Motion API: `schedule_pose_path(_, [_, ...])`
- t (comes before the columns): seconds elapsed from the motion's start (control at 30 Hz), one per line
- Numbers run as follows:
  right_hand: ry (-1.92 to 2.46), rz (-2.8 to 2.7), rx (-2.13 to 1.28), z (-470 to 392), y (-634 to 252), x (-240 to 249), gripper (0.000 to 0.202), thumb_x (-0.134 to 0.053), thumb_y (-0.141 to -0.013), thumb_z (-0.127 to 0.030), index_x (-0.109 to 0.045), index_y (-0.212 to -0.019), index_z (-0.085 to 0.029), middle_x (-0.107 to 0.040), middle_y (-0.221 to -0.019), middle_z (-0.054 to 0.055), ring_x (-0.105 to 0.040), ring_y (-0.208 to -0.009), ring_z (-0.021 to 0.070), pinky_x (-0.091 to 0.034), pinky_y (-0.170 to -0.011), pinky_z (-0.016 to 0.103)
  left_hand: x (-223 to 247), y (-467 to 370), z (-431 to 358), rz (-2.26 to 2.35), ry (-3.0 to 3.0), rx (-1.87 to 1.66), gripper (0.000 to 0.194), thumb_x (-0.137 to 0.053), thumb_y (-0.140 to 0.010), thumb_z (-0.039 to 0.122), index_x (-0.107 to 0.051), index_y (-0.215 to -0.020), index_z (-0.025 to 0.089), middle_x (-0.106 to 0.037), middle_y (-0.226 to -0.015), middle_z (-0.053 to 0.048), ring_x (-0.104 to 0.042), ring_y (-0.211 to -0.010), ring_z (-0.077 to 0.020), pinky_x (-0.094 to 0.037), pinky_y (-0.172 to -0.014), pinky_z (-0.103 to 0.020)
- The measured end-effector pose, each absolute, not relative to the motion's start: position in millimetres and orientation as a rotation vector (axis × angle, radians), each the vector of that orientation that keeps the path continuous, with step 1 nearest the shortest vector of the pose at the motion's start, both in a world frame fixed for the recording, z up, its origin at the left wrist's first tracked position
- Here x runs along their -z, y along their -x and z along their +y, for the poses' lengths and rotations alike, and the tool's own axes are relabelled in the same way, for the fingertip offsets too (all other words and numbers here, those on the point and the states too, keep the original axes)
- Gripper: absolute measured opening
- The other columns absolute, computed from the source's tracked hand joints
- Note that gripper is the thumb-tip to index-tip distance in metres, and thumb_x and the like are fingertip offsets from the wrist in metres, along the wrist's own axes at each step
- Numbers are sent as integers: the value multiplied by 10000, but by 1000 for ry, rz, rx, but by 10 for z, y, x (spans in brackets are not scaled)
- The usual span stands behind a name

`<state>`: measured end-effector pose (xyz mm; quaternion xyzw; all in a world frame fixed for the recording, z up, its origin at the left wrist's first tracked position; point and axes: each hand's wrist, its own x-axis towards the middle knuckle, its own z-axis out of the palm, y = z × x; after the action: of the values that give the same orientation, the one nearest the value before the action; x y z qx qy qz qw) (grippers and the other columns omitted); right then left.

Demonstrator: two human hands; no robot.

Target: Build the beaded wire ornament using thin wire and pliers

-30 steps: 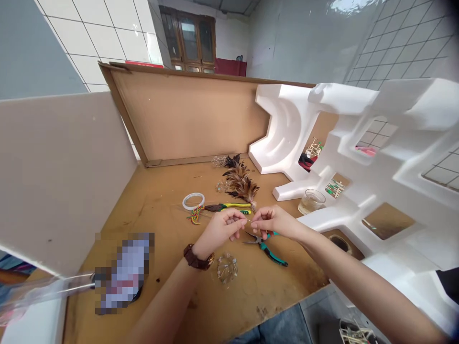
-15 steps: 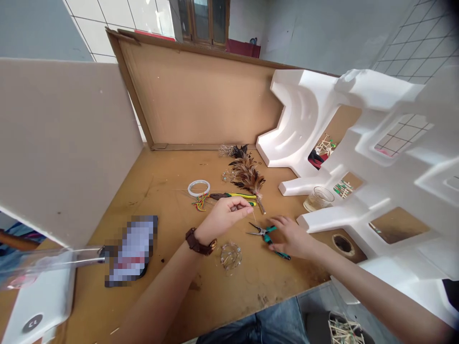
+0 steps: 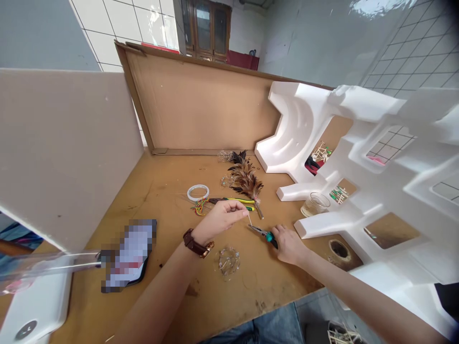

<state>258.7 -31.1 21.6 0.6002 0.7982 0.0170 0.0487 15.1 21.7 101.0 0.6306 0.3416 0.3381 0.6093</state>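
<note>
My left hand [image 3: 229,215], with a brown watch on its wrist, pinches a thin wire [image 3: 250,219] that points down to the right. My right hand [image 3: 289,243] is wrapped round the handles of teal-and-black needle-nose pliers [image 3: 267,235]. Their jaws are close together at the wire's lower end; whether they grip it I cannot tell. Below my left hand lies a coiled wire piece with small beads [image 3: 228,263]. Behind that hand are yellow-handled pliers [image 3: 234,199], a white ring-shaped spool [image 3: 198,192] and a bunch of coloured threads [image 3: 201,206].
A brown feather bundle [image 3: 246,179] lies towards the back. White foam packaging [image 3: 344,200] stands on the right, a glass cup [image 3: 315,204] beside it. Cardboard [image 3: 204,105] closes off the back. A blurred-out phone [image 3: 131,255] is on the left, near a white device [image 3: 46,301].
My right hand has closed round the teal pliers and lifted them, their jaws now narrowed and at the wire's end. My left hand still pinches the wire.
</note>
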Motion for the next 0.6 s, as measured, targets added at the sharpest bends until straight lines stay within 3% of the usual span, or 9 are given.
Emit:
schedule_pose_path(0.17, [-1685,2775,-421,-344,-2769,-748,373,-549,-682,-238,-512,-1044,-154,-529,-920,97,-453,-831,227,-308,-721,328,-1005,-158,229,809,-1481,-763,297,-625,-681,428,-556,-712,141,-344,-443,96,-252,-372,-26,-176,-373,-168])
schedule_pose_path(0.37, [-1325,2836,-986,-370,-2778,-1293,258,-526,-775,-270,-561,-1018,-190,-549,-849,81,-434,-777,213,-275,-676,339,-935,-182,262,775,-1328,-714,290,-645,-669,408,-523,-717,149,-306,-457,106,-195,-355,-16,-143,-345,-158])
schedule_pose_path(0.6, [-1145,2750,-1150,-360,-2743,-1441,257,-477,-812,-207,-555,-1056,-201,-564,-802,71,-430,-756,202,-268,-658,335,-922,-182,280,726,-1229,-701,269,-664,-668,363,-523,-715,140,-316,-497,94,-195,-375,-10,-114,-350,-153])
